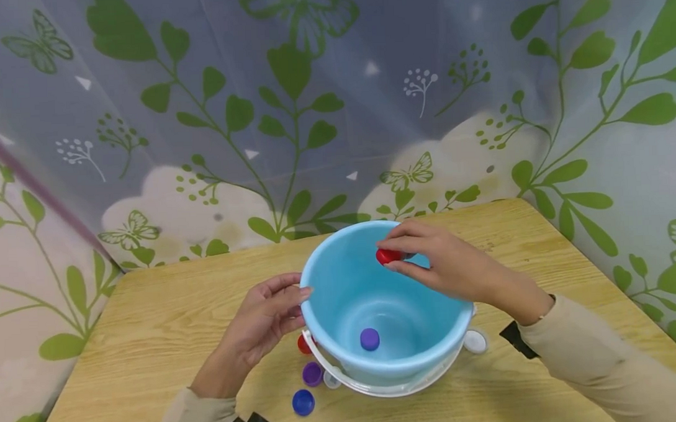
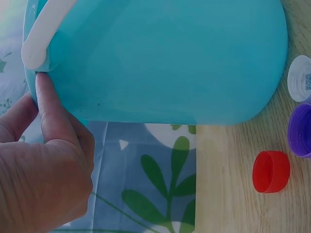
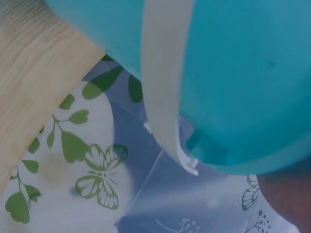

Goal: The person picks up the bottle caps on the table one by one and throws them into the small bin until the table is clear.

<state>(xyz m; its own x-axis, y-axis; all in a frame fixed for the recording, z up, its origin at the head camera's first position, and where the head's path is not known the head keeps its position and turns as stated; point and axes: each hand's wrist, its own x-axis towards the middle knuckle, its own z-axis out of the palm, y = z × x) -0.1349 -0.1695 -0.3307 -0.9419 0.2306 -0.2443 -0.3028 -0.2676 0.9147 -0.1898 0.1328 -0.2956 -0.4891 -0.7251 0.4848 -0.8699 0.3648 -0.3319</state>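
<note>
A light blue bucket [image 1: 340,285] stands on the table with its white handle [image 1: 389,389] hanging down at the near side. My left hand [image 1: 266,313] grips the bucket's rim at the left, thumb over the edge and fingers outside, near the handle's joint in the left wrist view. Over the bucket's opening, my right hand [image 1: 437,257] pinches a red bottle cap [image 1: 388,256] between thumb and fingers. Down on the bucket's floor lies a purple cap [image 1: 369,339]. The right wrist view shows mostly the bucket's outer wall [image 3: 252,73] and handle; the right fingers are hidden there.
Left of the bucket on the wooden table [image 1: 174,322] lie a red cap [image 2: 271,171], a purple cap [image 1: 312,374], a clear white cap [image 1: 332,379] and a blue cap [image 1: 303,402]. A white cap [image 1: 475,341] lies at its right. A leaf-patterned curtain [image 1: 335,143] hangs behind.
</note>
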